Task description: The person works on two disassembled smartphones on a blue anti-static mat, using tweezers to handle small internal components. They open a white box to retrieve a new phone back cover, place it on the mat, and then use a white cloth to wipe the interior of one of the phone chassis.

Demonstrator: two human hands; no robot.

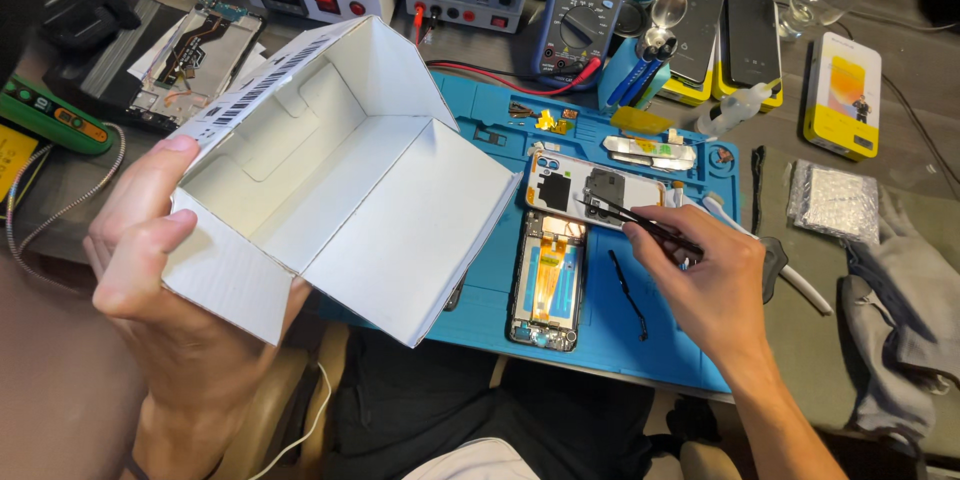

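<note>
We see the left hand (160,260) grasping an open white cardboard box (340,185), raised at near left over the blue mat (600,330). The right hand (715,275) pinches black tweezers (625,215) over a white phone back (590,190). A yellow-and-white package (843,95) lies far right.

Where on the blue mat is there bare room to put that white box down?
Bare blue mat lies below the right hand, beside the opened phone. The mat's top edge is crowded with small parts. The left hand holds the white box over the mat's left side.
</note>
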